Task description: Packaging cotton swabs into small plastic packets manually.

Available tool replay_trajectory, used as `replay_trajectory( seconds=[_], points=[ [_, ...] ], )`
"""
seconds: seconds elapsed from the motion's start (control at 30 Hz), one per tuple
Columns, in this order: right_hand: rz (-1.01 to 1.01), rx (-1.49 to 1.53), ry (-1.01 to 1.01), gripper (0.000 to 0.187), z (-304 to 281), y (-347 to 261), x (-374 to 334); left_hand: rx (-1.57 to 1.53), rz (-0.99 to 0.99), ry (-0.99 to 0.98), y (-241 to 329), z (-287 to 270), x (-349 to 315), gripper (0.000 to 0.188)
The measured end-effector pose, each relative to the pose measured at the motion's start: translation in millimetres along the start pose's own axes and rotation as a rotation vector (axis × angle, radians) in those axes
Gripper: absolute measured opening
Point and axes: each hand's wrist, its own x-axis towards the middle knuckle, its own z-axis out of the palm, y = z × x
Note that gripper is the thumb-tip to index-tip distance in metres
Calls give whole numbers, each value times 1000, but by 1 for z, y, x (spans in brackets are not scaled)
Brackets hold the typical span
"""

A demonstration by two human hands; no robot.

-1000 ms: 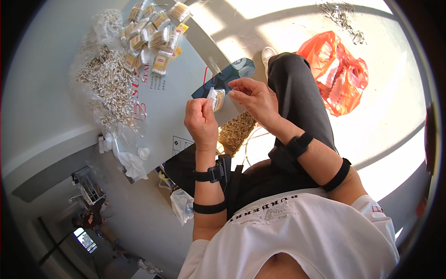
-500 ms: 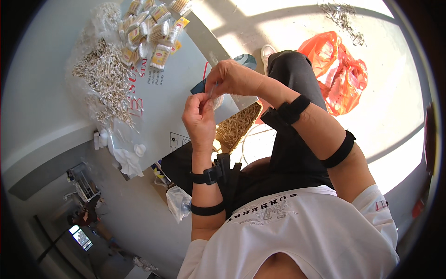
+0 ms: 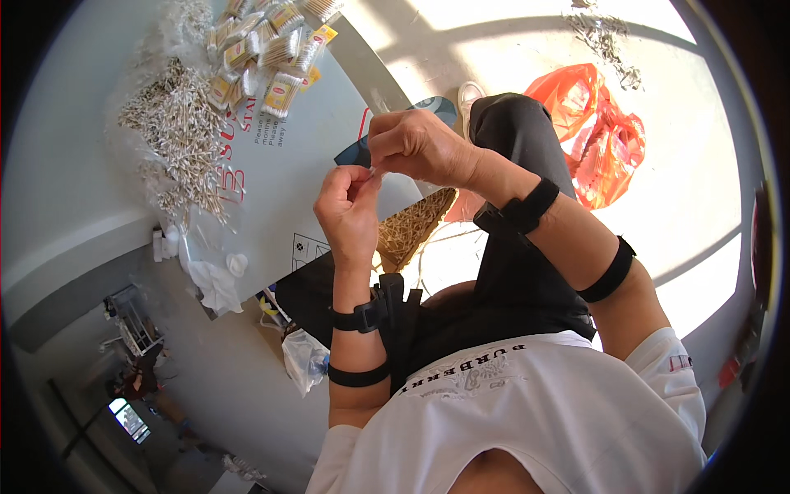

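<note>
Over the near edge of the grey table, my two hands meet with their fingertips close together. My left hand is closed in a pinch, thumb against forefinger. My right hand pinches from above, its fingers curled. A tiny whitish bit shows between the fingertips; it is too small to name. On the table to the left lies a loose heap of cotton swabs, partly on clear plastic. Beyond it are several packs of cotton swabs with yellow and white labels. Below my hands, an open box holds many thin tan sticks.
A red plastic bag sits on the floor at the right, with scattered small pieces beyond it. Crumpled white tissue lies at the table's left corner. A clear plastic bag is beside my left forearm.
A thin clear strip that showed between my fingers is now hardly visible. My right hand has turned slightly, its fingers curling more. The whole view has shifted a little.
</note>
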Motion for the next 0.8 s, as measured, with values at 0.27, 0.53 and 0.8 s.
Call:
replay_trajectory(
  seconds=[0.27,0.53,0.8],
  points=[
    [46,18,120,8,8,-5,-20,274,283,-101,2,-5,7,11],
    [103,107,100,8,10,4,-15,221,271,-131,3,-3,16,10],
    [80,47,137,9,5,8,-13,263,187,-98,-8,-36,13,13]
  ],
)
